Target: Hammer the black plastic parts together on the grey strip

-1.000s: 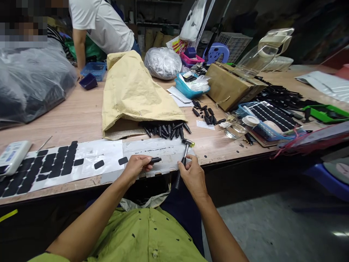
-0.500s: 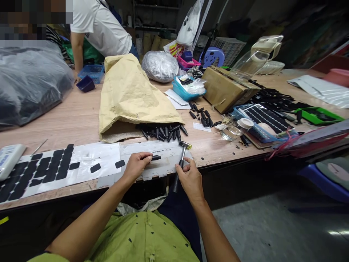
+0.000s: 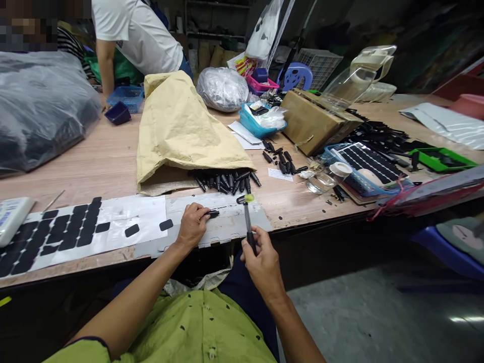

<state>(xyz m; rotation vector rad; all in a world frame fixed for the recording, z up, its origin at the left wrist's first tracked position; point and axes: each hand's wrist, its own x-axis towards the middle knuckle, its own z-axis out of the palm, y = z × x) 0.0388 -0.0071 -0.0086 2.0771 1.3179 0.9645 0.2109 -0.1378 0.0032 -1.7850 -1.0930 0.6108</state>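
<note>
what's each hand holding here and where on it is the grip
The left hand pinches a small black plug by its rear end, pressed on the grey sheet. The right hand grips a small hammer low on its handle.

A long wooden worktable (image 3: 106, 161) stands over grey concrete floor (image 3: 378, 312), shelving (image 3: 212, 30) behind.

left hand (image 3: 192, 225) pinching, right hand (image 3: 260, 259) fisted

A tan paper sack (image 3: 181, 131) lies on the wooden table (image 3: 94, 161); black parts (image 3: 227, 180), possibly plugs, spill from its mouth.
</note>
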